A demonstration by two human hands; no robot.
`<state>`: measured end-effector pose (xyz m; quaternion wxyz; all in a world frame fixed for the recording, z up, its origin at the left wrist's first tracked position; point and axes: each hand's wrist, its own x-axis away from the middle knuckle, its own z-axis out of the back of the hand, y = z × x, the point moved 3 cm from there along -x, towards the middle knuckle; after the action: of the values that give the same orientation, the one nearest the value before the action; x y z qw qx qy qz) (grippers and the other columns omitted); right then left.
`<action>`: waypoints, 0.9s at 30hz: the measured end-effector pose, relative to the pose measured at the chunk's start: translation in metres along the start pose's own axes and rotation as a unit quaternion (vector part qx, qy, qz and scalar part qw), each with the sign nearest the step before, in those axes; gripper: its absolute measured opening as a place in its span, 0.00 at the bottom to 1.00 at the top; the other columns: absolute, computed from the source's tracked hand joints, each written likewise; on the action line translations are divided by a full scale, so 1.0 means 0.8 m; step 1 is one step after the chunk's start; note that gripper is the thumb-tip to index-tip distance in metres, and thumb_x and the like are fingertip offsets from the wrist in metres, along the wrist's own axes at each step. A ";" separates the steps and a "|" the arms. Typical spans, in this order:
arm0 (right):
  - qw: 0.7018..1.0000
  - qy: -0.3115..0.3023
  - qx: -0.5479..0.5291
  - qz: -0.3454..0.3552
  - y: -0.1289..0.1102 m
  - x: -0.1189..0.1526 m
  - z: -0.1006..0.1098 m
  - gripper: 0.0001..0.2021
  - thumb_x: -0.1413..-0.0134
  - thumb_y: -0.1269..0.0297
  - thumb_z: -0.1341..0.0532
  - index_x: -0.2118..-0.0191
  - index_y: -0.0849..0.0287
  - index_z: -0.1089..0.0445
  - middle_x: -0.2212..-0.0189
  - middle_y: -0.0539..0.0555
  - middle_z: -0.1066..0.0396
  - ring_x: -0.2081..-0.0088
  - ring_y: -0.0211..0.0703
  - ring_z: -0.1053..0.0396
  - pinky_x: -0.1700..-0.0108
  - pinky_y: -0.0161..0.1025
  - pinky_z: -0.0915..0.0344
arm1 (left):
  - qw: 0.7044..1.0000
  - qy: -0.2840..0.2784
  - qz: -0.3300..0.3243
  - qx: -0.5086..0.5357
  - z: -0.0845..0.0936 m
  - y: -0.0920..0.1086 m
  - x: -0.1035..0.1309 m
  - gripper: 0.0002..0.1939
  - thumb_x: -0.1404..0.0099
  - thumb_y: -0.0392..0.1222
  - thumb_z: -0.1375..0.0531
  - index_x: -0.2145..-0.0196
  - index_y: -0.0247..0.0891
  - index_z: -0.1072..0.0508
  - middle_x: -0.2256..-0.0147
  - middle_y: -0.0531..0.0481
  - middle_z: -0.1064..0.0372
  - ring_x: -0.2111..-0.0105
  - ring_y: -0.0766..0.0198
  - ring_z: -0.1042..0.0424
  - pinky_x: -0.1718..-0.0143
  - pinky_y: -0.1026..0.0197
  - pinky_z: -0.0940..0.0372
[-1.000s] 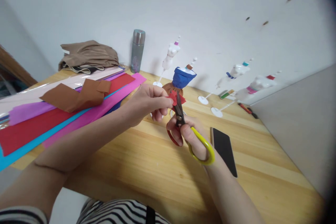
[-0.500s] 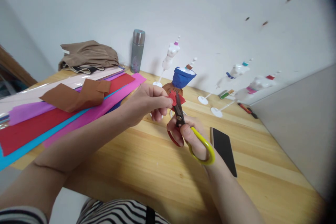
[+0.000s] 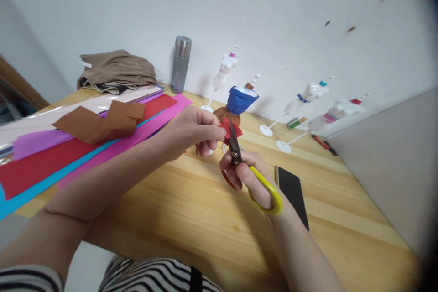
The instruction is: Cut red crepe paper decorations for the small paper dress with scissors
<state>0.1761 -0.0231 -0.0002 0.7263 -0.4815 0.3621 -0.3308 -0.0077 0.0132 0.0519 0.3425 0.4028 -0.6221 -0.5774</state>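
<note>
My left hand point(image 3: 205, 131) is closed, pinching a small piece of red crepe paper point(image 3: 237, 130) between thumb and fingers. My right hand point(image 3: 251, 178) is closed on a pair of scissors point(image 3: 235, 151) with one yellow handle loop and one red loop. Their dark blades lie against the red paper, pointing away from me. Just behind the paper stands a small mannequin point(image 3: 242, 100) wrapped in a blue top and a brown skirt; its lower part is partly hidden by my hands.
Coloured paper sheets point(image 3: 41, 178) lie at left, with a brown piece point(image 3: 85, 125) on top. Behind them are folded brown cloth point(image 3: 118, 68) and a thermos point(image 3: 181, 66). More small white mannequins point(image 3: 315, 92) line the wall. A phone point(image 3: 291, 194) rests beside my right wrist.
The view has shifted slightly. Both hands keep their holds on the red paper and the scissors, with the blades still at the paper.
</note>
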 end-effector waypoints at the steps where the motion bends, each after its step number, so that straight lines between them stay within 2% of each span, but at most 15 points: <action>1: 1.000 0.001 0.000 0.001 -0.001 0.000 0.000 0.27 0.35 0.34 0.42 0.65 0.57 0.31 0.82 0.44 0.42 0.82 0.36 0.46 0.78 0.38 0.49 | 1.000 0.001 0.000 -0.001 0.000 0.000 0.000 0.11 0.47 0.37 0.35 0.85 0.35 0.29 0.84 0.53 0.32 0.86 0.73 0.35 0.84 0.70 0.43; 12: 1.000 -0.008 -0.010 0.012 0.010 -0.001 0.001 0.25 0.33 0.37 0.43 0.66 0.56 0.32 0.83 0.44 0.42 0.83 0.35 0.46 0.79 0.38 0.52 | 0.999 0.026 0.009 -0.029 0.000 0.003 0.001 0.11 0.47 0.35 0.37 0.85 0.35 0.30 0.85 0.53 0.33 0.86 0.72 0.36 0.84 0.69 0.43; 20: 1.000 0.008 -0.006 0.003 0.003 -0.001 -0.001 0.26 0.34 0.35 0.42 0.68 0.56 0.32 0.84 0.44 0.44 0.83 0.35 0.49 0.79 0.38 0.55 | 0.999 0.021 0.015 -0.042 0.001 0.005 0.002 0.11 0.48 0.36 0.37 0.85 0.35 0.30 0.85 0.53 0.33 0.86 0.72 0.36 0.84 0.69 0.42; 27: 1.000 -0.024 -0.014 0.004 0.010 -0.001 0.003 0.26 0.34 0.36 0.43 0.68 0.56 0.32 0.84 0.44 0.43 0.84 0.35 0.48 0.80 0.37 0.54 | 0.999 0.019 0.012 -0.042 0.003 0.004 0.001 0.10 0.49 0.37 0.36 0.85 0.35 0.30 0.85 0.53 0.33 0.86 0.72 0.36 0.84 0.70 0.43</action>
<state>0.1788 -0.0190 -0.0068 0.7295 -0.4978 0.3509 -0.3112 -0.0108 0.0137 0.0548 0.3779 0.3917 -0.5957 -0.5907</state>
